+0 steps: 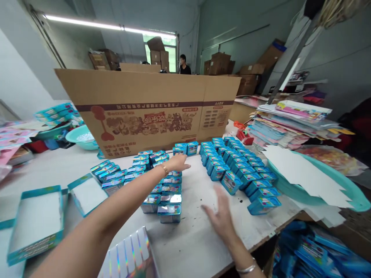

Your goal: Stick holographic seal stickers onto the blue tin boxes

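Observation:
My left hand [178,162] reaches across the table over the far end of the left group of small blue boxes [169,213]. Its visible fingers point right, stretched out, close to two boxes [192,148] by the carton; whether it touches any is unclear. Over bare tabletop, my right hand [220,216] is slightly blurred, thumb and fingers apart, with nothing in it. Just beyond it, a tilted blue box [231,182] stands at the near end of the right group of blue boxes [262,205], set in slanting rows.
A large printed carton [150,112] stands behind the boxes. Open blue trays [36,220] lie left; a shiny silver-topped box [130,255] is in front. To the right are a turquoise basin [352,189] under white card and a stack of flat sheets [269,127]. A person [184,66] is beyond.

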`<state>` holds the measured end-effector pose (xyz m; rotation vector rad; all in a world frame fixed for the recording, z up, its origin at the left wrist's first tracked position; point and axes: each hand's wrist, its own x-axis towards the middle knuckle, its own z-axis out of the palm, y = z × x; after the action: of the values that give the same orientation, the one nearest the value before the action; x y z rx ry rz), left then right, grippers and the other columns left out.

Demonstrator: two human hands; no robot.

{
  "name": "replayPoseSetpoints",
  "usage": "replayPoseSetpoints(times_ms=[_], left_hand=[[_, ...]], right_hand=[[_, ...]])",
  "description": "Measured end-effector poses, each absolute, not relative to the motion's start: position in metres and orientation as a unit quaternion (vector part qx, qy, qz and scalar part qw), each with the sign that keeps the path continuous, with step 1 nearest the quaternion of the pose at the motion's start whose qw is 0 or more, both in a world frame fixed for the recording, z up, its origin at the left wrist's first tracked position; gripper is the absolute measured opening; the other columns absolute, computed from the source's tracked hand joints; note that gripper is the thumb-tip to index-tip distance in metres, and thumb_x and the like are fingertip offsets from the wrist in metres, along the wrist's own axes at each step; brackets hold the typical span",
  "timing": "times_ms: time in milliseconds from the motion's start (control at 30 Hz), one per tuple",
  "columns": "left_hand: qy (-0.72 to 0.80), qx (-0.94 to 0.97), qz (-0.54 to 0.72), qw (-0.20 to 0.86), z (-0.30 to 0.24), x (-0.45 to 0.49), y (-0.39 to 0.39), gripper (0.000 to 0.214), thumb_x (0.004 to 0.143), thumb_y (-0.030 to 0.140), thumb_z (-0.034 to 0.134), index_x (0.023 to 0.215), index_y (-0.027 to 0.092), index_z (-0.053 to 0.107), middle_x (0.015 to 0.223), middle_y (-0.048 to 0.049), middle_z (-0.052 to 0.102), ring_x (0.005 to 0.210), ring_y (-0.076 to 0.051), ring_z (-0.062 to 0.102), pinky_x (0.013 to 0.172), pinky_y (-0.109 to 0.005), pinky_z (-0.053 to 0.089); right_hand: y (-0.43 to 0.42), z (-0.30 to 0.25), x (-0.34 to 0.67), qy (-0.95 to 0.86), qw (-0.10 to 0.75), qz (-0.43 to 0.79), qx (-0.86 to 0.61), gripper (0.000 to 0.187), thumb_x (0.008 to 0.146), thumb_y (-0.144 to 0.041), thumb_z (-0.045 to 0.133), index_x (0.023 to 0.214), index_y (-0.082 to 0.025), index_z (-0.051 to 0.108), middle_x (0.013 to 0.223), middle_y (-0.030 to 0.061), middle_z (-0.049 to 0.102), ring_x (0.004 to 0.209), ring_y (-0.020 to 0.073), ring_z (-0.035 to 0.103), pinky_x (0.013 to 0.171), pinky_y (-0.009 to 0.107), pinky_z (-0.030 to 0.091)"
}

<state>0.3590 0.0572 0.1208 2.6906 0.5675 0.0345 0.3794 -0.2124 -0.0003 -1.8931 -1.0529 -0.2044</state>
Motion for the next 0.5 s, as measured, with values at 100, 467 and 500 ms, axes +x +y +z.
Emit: replayPoseSetpoints(times_ms=[100, 467, 500], left_hand=[[0.170, 0.953, 0.053, 0.245, 0.114, 0.396, 0.040, 0.052, 0.078, 0.040, 0.070, 0.124, 0.019, 0.061, 0.135, -0.0144, 0.064, 0.126, -0.032, 0.058, 0.101, -0.034, 0.044], [0.209, 0.913, 0.133, 0.323, 0.073, 0.490, 0.021, 0.054, 0.090, 0.038, 0.053, 0.138, 0.013, 0.049, 0.139, -0.0206, 0.052, 0.133, -0.035, 0.048, 0.109, -0.044, 0.039], [0.209, 0.911, 0.134, 0.328, 0.071, 0.492, 0.023, 0.053, 0.090, 0.039, 0.053, 0.137, 0.014, 0.051, 0.139, -0.0197, 0.050, 0.133, -0.035, 0.047, 0.109, -0.044, 0.038]], right_hand=[[-0.234, 0.011, 0.439, -0.290, 0.461, -0.191, -0.817, 0.077, 0.089, -0.055, 0.052, 0.152, -0.015, 0.030, 0.148, 0.0234, 0.043, 0.141, 0.0385, 0.036, 0.112, 0.060, 0.032], [-0.213, 0.015, 0.468, -0.132, 0.376, -0.067, -0.915, 0.091, 0.079, -0.068, 0.057, 0.151, -0.017, 0.032, 0.127, 0.0231, 0.060, 0.111, 0.0426, 0.062, 0.087, 0.053, 0.050], [-0.207, 0.013, 0.463, -0.137, 0.395, -0.074, -0.905, 0.097, 0.077, -0.067, 0.060, 0.153, -0.016, 0.028, 0.135, 0.0251, 0.054, 0.113, 0.0425, 0.061, 0.086, 0.052, 0.051]])
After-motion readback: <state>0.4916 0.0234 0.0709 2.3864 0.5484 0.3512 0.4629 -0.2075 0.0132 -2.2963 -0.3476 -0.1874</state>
